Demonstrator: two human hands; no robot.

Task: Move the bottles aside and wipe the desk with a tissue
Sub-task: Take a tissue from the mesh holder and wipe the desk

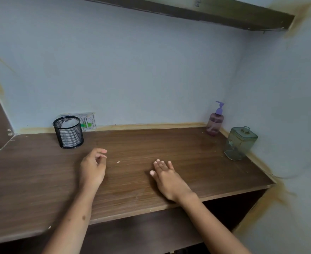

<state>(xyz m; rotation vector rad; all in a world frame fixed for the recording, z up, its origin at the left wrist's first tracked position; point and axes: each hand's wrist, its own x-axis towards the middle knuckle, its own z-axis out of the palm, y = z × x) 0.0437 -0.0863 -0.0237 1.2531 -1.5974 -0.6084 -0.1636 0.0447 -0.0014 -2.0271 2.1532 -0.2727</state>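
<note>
A brown wood-grain desk (132, 143) fills the middle of the frame, flat and long, against a pale blue wall. At its right end stand the two bottles — a squarish, clear greenish one (239, 143) near the right edge and, beyond it in the corner, a rounded pink pump bottle (215, 121) with a purple nozzle — while a black mesh cup (69, 132), round, sits at upper left with something white and crumpled inside. The left hand (93, 167) hovers loosely curled and empty; the right hand (167, 177) lies flat, fingers together, holding nothing.
</note>
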